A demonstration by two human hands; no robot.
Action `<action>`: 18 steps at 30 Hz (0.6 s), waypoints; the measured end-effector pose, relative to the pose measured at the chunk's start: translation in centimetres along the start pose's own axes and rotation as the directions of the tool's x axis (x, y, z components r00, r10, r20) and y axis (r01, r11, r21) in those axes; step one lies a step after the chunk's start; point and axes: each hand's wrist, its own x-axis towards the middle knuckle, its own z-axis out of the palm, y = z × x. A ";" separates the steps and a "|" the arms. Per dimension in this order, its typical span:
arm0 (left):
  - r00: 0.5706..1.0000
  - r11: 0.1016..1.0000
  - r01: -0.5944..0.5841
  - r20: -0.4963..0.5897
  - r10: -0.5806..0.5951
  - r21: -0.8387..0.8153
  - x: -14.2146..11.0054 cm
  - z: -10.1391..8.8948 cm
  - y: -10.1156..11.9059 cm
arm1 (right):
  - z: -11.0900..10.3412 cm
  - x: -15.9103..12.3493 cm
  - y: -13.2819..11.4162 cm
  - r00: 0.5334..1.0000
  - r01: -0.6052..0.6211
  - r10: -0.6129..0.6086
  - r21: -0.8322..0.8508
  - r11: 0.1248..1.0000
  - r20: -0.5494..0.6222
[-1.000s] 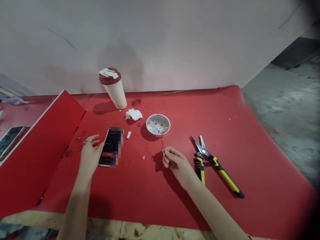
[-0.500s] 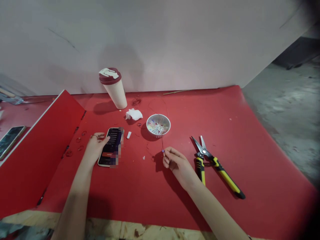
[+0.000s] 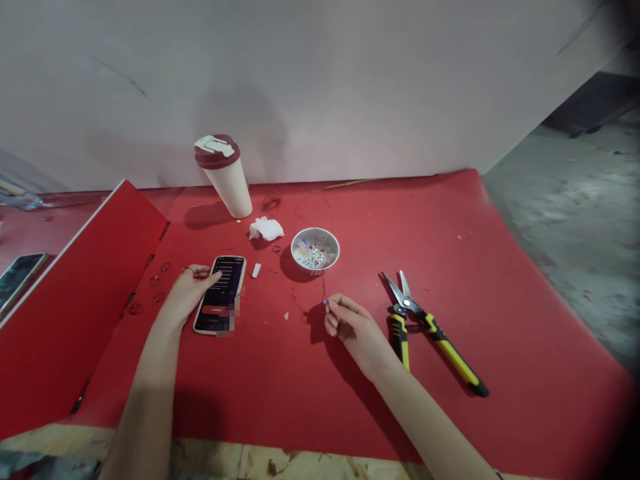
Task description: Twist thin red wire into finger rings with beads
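My left hand (image 3: 186,291) lies on the red table cover (image 3: 500,267), a finger stretched onto the lit screen of a smartphone (image 3: 221,303) that lies flat. My right hand (image 3: 353,327) rests to the right of it, thumb and forefinger pinched on a thin red wire (image 3: 324,287) with a small bead at the fingertips. The wire runs up and loops past a small metal bowl (image 3: 315,250) that holds several coloured beads.
Yellow-and-black snips (image 3: 430,330) lie open just right of my right hand. A cream cup with a dark red lid (image 3: 224,175) stands at the back, a crumpled white tissue (image 3: 266,229) beside it. A raised red panel (image 3: 70,300) stands at the left, a second phone (image 3: 17,277) beyond it.
My left hand slid up along the phone's left edge and its finger now reaches onto the screen, which shows different content. My right hand has kept its pinch in place.
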 end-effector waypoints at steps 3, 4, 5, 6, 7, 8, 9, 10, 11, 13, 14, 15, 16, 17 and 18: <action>1.000 0.999 -0.002 0.012 0.002 -0.043 -0.1 -0.1 0.0 | 0.0 0.0 0.0 1.000 0.001 -0.001 -0.002 1.000 0.001; 1.000 1.000 -0.007 0.007 0.008 -0.028 0.0 0.0 -0.1 | 0.0 0.0 0.0 1.000 0.001 -0.001 -0.002 1.000 0.001; 1.000 1.000 -0.013 -0.001 0.013 -0.004 0.2 0.0 -0.1 | 0.0 0.0 0.0 1.000 0.000 0.000 -0.003 1.000 0.000; 1.000 1.000 -0.016 -0.012 0.016 0.022 0.4 0.1 -0.1 | -0.1 0.0 0.0 1.000 0.000 0.000 -0.004 1.000 0.000; 1.000 0.999 -0.015 -0.025 0.016 0.046 0.5 0.1 -0.2 | -0.1 0.0 0.0 1.000 0.001 -0.001 -0.003 1.000 0.000; 0.999 0.998 -0.011 -0.036 0.013 0.064 0.7 0.2 -0.2 | -0.1 0.0 0.0 1.000 0.002 -0.002 -0.001 1.000 0.000; 0.999 0.997 -0.004 -0.043 0.007 0.074 0.9 0.3 -0.3 | -0.1 0.0 0.0 1.000 0.003 -0.003 0.000 1.000 0.000; 0.999 0.997 0.002 -0.044 0.002 0.078 1.1 0.3 -0.3 | -0.1 -0.1 0.0 1.000 0.004 -0.004 0.002 1.000 -0.001; 0.999 0.997 0.005 -0.045 -0.001 0.083 1.2 0.4 -0.3 | -0.1 -0.1 0.0 1.000 0.005 -0.005 0.004 1.000 -0.001; 0.999 0.995 0.008 -0.054 -0.003 0.095 1.3 0.5 -0.3 | 0.0 -0.1 -0.1 1.000 0.001 -0.001 0.004 1.000 -0.002; 0.998 0.995 0.009 -0.058 -0.003 0.103 1.3 0.6 -0.3 | 0.0 -0.1 -0.1 1.000 -0.001 0.001 0.003 1.000 -0.001; 0.998 0.994 0.011 -0.062 -0.004 0.111 1.3 0.6 -0.2 | 0.0 -0.2 -0.1 1.000 -0.002 0.002 0.003 1.000 0.000; 0.998 0.993 0.014 -0.063 -0.007 0.119 1.2 0.6 -0.1 | 0.1 -0.2 -0.2 1.000 -0.003 0.003 0.002 1.000 0.000; 0.998 0.992 0.018 -0.062 -0.010 0.125 1.1 0.5 0.0 | 0.1 -0.2 -0.2 1.000 -0.004 0.004 0.002 1.000 -0.001; 0.998 0.991 0.022 -0.056 -0.015 0.130 0.9 0.4 0.2 | 0.2 -0.1 -0.2 1.000 -0.004 0.004 0.002 1.000 -0.004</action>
